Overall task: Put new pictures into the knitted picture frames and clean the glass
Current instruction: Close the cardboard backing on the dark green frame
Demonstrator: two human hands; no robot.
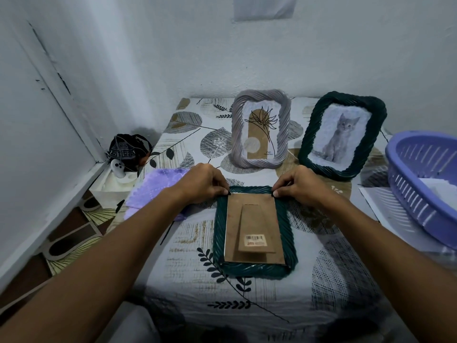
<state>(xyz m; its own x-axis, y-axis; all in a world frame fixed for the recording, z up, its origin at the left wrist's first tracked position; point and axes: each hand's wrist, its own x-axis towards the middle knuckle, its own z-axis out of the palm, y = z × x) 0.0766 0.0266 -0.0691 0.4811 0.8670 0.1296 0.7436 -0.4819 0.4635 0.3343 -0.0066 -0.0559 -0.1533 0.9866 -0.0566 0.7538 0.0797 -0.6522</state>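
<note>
- Dark green knitted frame [254, 229]: face down on the leaf-print tablecloth [188, 268], brown backing board up.
- Left hand [201, 185], right hand [298, 185]: fingers curled, each pinching a far corner of that frame.
- Beyond it: grey frame [261, 128], cat-picture frame [342, 134], both upright.

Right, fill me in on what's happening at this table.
A person is working on a dark green knitted frame lying face down on the leaf-print table, its brown backing board up. The left hand and right hand pinch at the two far corners of the backing. Behind, a grey frame with a plant print and a second green frame with a kitten picture stand upright. A purple cloth lies at the left, a purple basket at the right.
</note>
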